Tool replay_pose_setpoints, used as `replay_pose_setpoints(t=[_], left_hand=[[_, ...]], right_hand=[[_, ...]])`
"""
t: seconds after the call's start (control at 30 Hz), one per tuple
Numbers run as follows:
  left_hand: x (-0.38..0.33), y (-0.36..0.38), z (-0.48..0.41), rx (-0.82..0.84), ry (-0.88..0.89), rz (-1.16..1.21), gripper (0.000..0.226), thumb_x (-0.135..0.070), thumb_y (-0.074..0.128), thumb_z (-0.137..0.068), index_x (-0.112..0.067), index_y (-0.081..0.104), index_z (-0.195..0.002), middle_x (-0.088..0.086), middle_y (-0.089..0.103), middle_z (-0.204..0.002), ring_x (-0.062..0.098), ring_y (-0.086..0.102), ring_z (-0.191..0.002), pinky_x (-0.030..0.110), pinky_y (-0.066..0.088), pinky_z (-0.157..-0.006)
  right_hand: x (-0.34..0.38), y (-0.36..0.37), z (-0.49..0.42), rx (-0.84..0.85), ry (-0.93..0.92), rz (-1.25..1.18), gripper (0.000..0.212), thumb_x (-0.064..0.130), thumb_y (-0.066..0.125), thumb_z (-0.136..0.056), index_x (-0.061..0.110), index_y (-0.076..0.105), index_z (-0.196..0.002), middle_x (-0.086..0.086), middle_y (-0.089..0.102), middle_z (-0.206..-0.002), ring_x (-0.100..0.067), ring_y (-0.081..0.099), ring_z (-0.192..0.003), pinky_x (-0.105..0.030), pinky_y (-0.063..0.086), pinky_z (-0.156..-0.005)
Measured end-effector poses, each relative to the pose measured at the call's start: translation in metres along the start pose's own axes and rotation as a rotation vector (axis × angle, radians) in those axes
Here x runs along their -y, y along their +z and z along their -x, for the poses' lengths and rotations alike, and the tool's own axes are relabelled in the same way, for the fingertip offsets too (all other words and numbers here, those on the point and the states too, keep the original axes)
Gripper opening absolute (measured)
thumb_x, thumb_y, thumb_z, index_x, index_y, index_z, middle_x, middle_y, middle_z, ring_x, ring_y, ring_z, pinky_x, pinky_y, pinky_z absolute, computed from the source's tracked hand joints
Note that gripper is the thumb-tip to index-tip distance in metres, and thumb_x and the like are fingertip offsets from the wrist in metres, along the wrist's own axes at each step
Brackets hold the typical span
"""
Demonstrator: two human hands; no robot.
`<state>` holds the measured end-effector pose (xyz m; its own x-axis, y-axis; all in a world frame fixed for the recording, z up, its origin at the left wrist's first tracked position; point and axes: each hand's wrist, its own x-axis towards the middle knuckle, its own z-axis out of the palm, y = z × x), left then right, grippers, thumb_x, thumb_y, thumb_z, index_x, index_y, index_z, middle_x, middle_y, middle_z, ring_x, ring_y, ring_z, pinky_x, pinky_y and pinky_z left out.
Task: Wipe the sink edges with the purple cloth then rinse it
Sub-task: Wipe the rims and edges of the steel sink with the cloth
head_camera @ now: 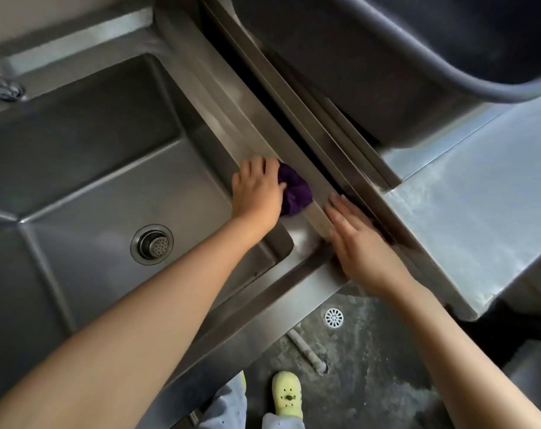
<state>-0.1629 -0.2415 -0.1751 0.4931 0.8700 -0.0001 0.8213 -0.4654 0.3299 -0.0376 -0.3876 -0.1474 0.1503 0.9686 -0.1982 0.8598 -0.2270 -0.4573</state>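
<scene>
Now, sink basin (102, 156): one steel basin, with one round drain strainer (152, 244) set in its floor and one tap (3, 88) at the far left.
dark tub (387, 72): one, standing on the steel table (479, 196) to the right of the sink; its contents cannot be told.
purple cloth (295, 193): one, bunched on the sink's right edge, long axis running along that edge.
left hand (257, 191): fingers curled over the cloth, gripping it against the edge.
right hand (360, 239): flat, fingers straight, resting on the raised lip just beside the cloth, holding nothing.
floor (371, 351): one white floor drain (334, 318), one yellow shoe (287, 394).
</scene>
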Motion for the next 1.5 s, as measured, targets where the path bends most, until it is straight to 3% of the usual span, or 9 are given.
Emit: replay_pose_setpoints(t=[0.1, 0.37, 0.57, 0.73, 0.9, 1.1, 1.23, 1.5], left_hand=[[-0.007, 0.004, 0.012, -0.003, 0.037, -0.035, 0.039, -0.028, 0.051, -0.090, -0.006, 0.046, -0.122, 0.018, 0.046, -0.124, 0.034, 0.041, -0.112, 0.042, 0.032, -0.088], [-0.028, 0.008, 0.042, 0.031, 0.104, -0.082, 0.041, -0.038, 0.052, -0.088, -0.007, 0.046, -0.115, 0.016, 0.048, -0.120, 0.033, 0.043, -0.110, 0.044, 0.034, -0.086], [-0.044, 0.013, 0.057, 0.040, 0.149, -0.128, 0.039, -0.038, 0.050, -0.089, -0.009, 0.043, -0.115, 0.014, 0.047, -0.118, 0.033, 0.042, -0.110, 0.041, 0.032, -0.087], [-0.043, 0.010, 0.041, -0.001, 0.023, -0.126, 0.035, -0.031, 0.047, -0.092, -0.007, 0.043, -0.116, 0.017, 0.047, -0.124, 0.033, 0.043, -0.114, 0.040, 0.034, -0.090], [-0.013, -0.005, -0.006, 0.018, -0.094, -0.104, 0.046, -0.031, 0.049, -0.092, -0.001, 0.040, -0.126, 0.023, 0.043, -0.131, 0.036, 0.038, -0.120, 0.044, 0.034, -0.094], [-0.005, -0.002, -0.012, 0.012, -0.056, -0.108, 0.044, -0.031, 0.046, -0.093, -0.001, 0.040, -0.125, 0.023, 0.042, -0.130, 0.038, 0.037, -0.118, 0.043, 0.032, -0.094], [-0.001, -0.001, -0.011, -0.022, -0.003, -0.082, 0.042, -0.030, 0.046, -0.093, 0.000, 0.041, -0.123, 0.023, 0.043, -0.129, 0.038, 0.038, -0.117, 0.041, 0.032, -0.092], [0.011, -0.001, -0.016, -0.045, 0.025, -0.045, 0.045, -0.033, 0.048, -0.092, -0.002, 0.041, -0.124, 0.021, 0.046, -0.125, 0.036, 0.040, -0.113, 0.040, 0.034, -0.092]], right_hand=[[-0.004, 0.017, 0.010, -0.071, -0.016, 0.071, 0.050, 0.020, 0.036, -0.098, 0.005, 0.027, -0.144, -0.012, 0.020, -0.155, -0.024, 0.010, -0.145, -0.040, 0.017, -0.118], [-0.008, 0.030, 0.023, -0.245, 0.018, 0.033, 0.049, 0.027, 0.035, -0.097, 0.006, 0.033, -0.142, -0.012, 0.030, -0.151, -0.024, 0.022, -0.142, -0.035, 0.019, -0.117], [-0.012, 0.027, 0.026, -0.195, 0.047, -0.144, 0.057, 0.029, 0.038, -0.091, 0.017, 0.024, -0.146, -0.004, 0.027, -0.154, -0.017, 0.018, -0.143, -0.036, 0.018, -0.118], [-0.012, 0.028, 0.025, -0.219, 0.032, -0.104, 0.061, 0.028, 0.050, -0.091, 0.016, 0.027, -0.145, -0.004, 0.027, -0.154, -0.018, 0.017, -0.143, -0.033, 0.016, -0.117], [-0.010, 0.030, 0.026, -0.269, 0.037, -0.143, 0.058, 0.024, 0.052, -0.091, 0.014, 0.031, -0.144, -0.004, 0.031, -0.152, -0.016, 0.019, -0.142, -0.025, 0.013, -0.115], [-0.003, 0.033, 0.022, -0.286, 0.090, -0.088, 0.058, 0.025, 0.049, -0.092, 0.015, 0.027, -0.145, -0.002, 0.027, -0.154, -0.015, 0.016, -0.143, -0.032, 0.016, -0.117], [0.000, 0.035, 0.020, -0.298, 0.099, -0.030, 0.058, 0.024, 0.049, -0.091, 0.012, 0.029, -0.144, -0.004, 0.024, -0.155, -0.016, 0.013, -0.144, -0.028, 0.011, -0.116], [0.009, 0.031, -0.010, -0.179, 0.061, 0.106, 0.068, 0.036, 0.050, -0.091, 0.012, 0.019, -0.147, -0.007, 0.012, -0.158, -0.020, 0.004, -0.145, -0.029, 0.003, -0.115]])
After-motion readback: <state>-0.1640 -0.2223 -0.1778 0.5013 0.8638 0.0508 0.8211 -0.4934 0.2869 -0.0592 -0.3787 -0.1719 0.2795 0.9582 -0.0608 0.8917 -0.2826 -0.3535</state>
